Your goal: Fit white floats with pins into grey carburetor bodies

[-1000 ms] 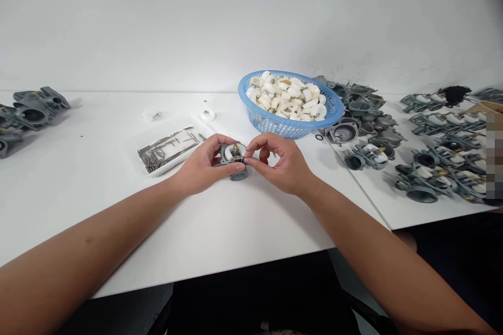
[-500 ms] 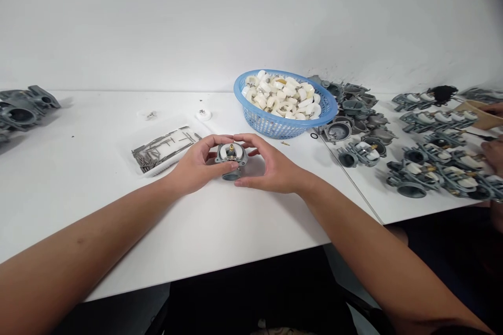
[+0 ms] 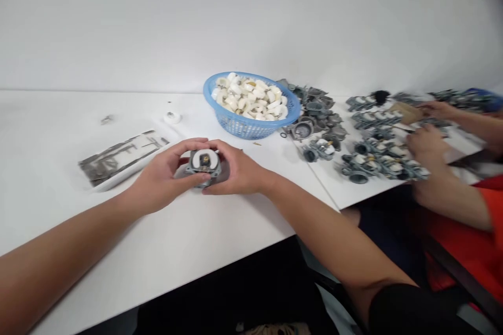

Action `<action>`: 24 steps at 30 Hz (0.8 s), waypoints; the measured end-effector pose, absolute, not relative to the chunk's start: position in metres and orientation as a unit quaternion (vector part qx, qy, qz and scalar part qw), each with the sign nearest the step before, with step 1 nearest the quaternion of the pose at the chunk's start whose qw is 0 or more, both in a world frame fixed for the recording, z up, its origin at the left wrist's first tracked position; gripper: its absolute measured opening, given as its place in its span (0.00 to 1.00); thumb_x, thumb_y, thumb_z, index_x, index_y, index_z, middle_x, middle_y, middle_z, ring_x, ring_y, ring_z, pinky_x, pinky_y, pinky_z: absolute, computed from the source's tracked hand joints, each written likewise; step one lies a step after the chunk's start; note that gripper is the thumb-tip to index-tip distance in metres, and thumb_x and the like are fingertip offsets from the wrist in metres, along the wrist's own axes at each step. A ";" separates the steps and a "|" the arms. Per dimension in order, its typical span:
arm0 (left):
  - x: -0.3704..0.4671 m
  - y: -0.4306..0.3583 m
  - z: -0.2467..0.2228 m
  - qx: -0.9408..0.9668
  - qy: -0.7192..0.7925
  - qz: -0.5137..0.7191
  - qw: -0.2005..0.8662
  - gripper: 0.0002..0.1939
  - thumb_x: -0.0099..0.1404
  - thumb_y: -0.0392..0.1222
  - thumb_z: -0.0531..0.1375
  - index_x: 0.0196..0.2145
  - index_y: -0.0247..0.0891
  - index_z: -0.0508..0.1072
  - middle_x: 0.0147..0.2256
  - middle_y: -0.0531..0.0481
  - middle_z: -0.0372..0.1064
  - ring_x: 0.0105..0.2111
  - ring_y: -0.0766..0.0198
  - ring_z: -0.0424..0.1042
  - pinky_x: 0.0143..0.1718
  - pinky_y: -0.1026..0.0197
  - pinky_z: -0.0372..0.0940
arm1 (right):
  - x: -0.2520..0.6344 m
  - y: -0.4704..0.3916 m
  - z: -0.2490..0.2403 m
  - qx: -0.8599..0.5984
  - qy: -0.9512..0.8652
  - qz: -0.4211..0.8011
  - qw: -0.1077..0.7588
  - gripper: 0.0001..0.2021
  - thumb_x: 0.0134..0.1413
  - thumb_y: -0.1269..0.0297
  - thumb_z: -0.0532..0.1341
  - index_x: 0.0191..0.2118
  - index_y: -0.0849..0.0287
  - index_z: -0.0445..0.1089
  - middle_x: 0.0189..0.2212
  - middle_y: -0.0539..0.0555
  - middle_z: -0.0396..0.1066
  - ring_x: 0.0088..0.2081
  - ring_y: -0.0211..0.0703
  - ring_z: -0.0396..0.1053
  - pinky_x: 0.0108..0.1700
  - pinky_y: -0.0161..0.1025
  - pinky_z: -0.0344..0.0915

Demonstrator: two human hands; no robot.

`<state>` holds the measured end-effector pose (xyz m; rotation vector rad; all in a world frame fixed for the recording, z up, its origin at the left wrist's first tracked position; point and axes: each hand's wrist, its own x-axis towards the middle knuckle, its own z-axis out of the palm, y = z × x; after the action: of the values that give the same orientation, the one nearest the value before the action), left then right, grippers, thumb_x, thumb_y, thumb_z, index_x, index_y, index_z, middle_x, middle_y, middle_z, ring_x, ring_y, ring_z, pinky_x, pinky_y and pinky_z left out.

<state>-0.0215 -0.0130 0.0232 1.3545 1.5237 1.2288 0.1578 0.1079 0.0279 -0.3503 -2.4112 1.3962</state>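
Observation:
Both hands grip one grey metal carburetor body just above the white table. My left hand is closed on its left side, thumb across the front. On the right side, my right hand wraps it with fingers behind and thumb low in front. A white ring-shaped float sits on top of the body, with a brass piece in its middle. Left of my hands lies a clear tray with thin metal pins, blurred by motion. Behind it a loose white float rests on the table.
A blue basket full of white floats stands behind my hands. Right of it is a heap of grey carburetor parts. Rows of carburetors with floats lie farther right, near a co-worker's hands. A small brass piece lies before the basket.
The view has swung to the right, bringing more of the co-worker into sight. The carburetor body has tilted in my hands, so its float shows more fully; both hands keep their hold.

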 end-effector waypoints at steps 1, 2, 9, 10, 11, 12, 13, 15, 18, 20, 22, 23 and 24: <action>-0.021 -0.013 0.023 0.520 0.601 0.478 0.373 0.31 0.54 0.55 0.73 0.54 0.49 0.73 0.67 0.48 0.61 0.62 0.43 0.67 0.57 0.50 0.72 | 0.158 0.108 0.029 -0.127 -0.845 0.493 0.161 0.39 0.40 0.56 0.76 0.59 0.54 0.63 0.56 0.56 0.70 0.54 0.52 0.70 0.52 0.47 0.70; -0.020 -0.013 0.022 0.510 0.606 0.480 0.376 0.32 0.54 0.56 0.73 0.55 0.50 0.73 0.67 0.49 0.62 0.62 0.44 0.68 0.55 0.52 0.74 | 0.159 0.108 0.030 -0.135 -0.844 0.496 0.155 0.39 0.40 0.55 0.76 0.58 0.54 0.63 0.55 0.56 0.70 0.54 0.52 0.70 0.52 0.47 0.71; -0.010 -0.015 0.030 0.466 0.621 0.474 0.416 0.37 0.52 0.60 0.72 0.58 0.54 0.72 0.62 0.50 0.68 0.61 0.45 0.68 0.64 0.43 0.64 | 0.163 0.109 0.036 -0.159 -0.826 0.529 0.110 0.37 0.40 0.53 0.76 0.56 0.53 0.63 0.52 0.55 0.72 0.53 0.52 0.72 0.50 0.45 0.72; -0.009 -0.015 0.031 0.466 0.622 0.473 0.415 0.36 0.52 0.60 0.72 0.57 0.54 0.72 0.63 0.51 0.67 0.61 0.45 0.67 0.66 0.42 0.62 | 0.163 0.110 0.036 -0.157 -0.828 0.529 0.105 0.38 0.40 0.53 0.76 0.57 0.53 0.62 0.52 0.56 0.71 0.54 0.52 0.71 0.51 0.45 0.72; -0.009 -0.016 0.031 0.468 0.622 0.471 0.414 0.35 0.52 0.60 0.72 0.57 0.54 0.72 0.64 0.52 0.66 0.62 0.45 0.66 0.67 0.42 0.61 | 0.163 0.111 0.035 -0.154 -0.830 0.528 0.096 0.39 0.41 0.52 0.76 0.57 0.53 0.61 0.54 0.56 0.71 0.55 0.53 0.70 0.52 0.46 0.72; -0.010 -0.016 0.031 0.470 0.623 0.470 0.413 0.35 0.52 0.60 0.72 0.56 0.54 0.73 0.65 0.52 0.65 0.63 0.45 0.65 0.67 0.43 0.60 | 0.163 0.112 0.034 -0.149 -0.832 0.527 0.088 0.40 0.41 0.51 0.76 0.58 0.54 0.60 0.56 0.57 0.69 0.56 0.53 0.69 0.53 0.46 0.72; -0.011 -0.016 0.031 0.471 0.623 0.467 0.414 0.34 0.52 0.60 0.72 0.56 0.54 0.73 0.65 0.52 0.64 0.64 0.46 0.64 0.67 0.44 0.61 | 0.163 0.113 0.032 -0.142 -0.833 0.529 0.081 0.41 0.41 0.50 0.76 0.59 0.53 0.59 0.57 0.58 0.68 0.58 0.54 0.68 0.54 0.46 0.71; -0.013 -0.015 0.029 0.465 0.631 0.450 0.427 0.36 0.52 0.62 0.71 0.57 0.53 0.72 0.64 0.51 0.66 0.63 0.46 0.65 0.65 0.46 0.65 | 0.161 0.114 0.026 -0.132 -0.825 0.543 0.089 0.43 0.41 0.50 0.76 0.60 0.53 0.58 0.59 0.58 0.66 0.59 0.54 0.67 0.55 0.46 0.71; -0.015 -0.015 0.028 0.450 0.636 0.428 0.457 0.40 0.51 0.63 0.72 0.59 0.52 0.69 0.56 0.48 0.72 0.56 0.47 0.72 0.56 0.49 0.73 | 0.157 0.114 0.014 -0.132 -0.786 0.588 0.141 0.42 0.37 0.54 0.77 0.58 0.52 0.59 0.55 0.56 0.68 0.55 0.52 0.70 0.53 0.45 0.72; -0.013 -0.015 0.028 0.450 0.619 0.442 0.467 0.41 0.51 0.61 0.72 0.60 0.52 0.68 0.54 0.48 0.74 0.50 0.50 0.76 0.50 0.54 0.76 | 0.155 0.113 0.010 -0.141 -0.749 0.627 0.159 0.41 0.34 0.58 0.79 0.55 0.52 0.61 0.50 0.54 0.70 0.51 0.49 0.72 0.50 0.44 0.73; -0.010 -0.016 0.028 0.451 0.592 0.477 0.467 0.39 0.51 0.59 0.73 0.59 0.53 0.68 0.57 0.49 0.72 0.49 0.52 0.76 0.46 0.60 0.77 | 0.154 0.113 0.013 -0.152 -0.712 0.668 0.153 0.41 0.29 0.63 0.81 0.52 0.52 0.63 0.46 0.52 0.70 0.48 0.47 0.73 0.49 0.42 0.73; -0.009 -0.017 0.028 0.450 0.581 0.493 0.466 0.39 0.52 0.58 0.73 0.59 0.54 0.68 0.59 0.50 0.70 0.50 0.53 0.75 0.44 0.62 0.77 | 0.154 0.113 0.017 -0.158 -0.694 0.686 0.152 0.41 0.27 0.65 0.81 0.50 0.52 0.63 0.45 0.51 0.70 0.46 0.45 0.73 0.48 0.41 0.73; -0.008 -0.017 0.026 0.448 0.574 0.504 0.465 0.39 0.52 0.58 0.73 0.60 0.55 0.67 0.61 0.51 0.69 0.52 0.52 0.74 0.43 0.64 0.77 | 0.156 0.113 0.021 -0.162 -0.677 0.701 0.156 0.41 0.25 0.67 0.82 0.49 0.52 0.63 0.44 0.51 0.70 0.45 0.44 0.73 0.48 0.40 0.73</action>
<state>-0.0083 -0.0174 0.0264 1.0990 1.4101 1.2374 0.1555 0.1131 0.0214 -0.4642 -1.9383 2.0059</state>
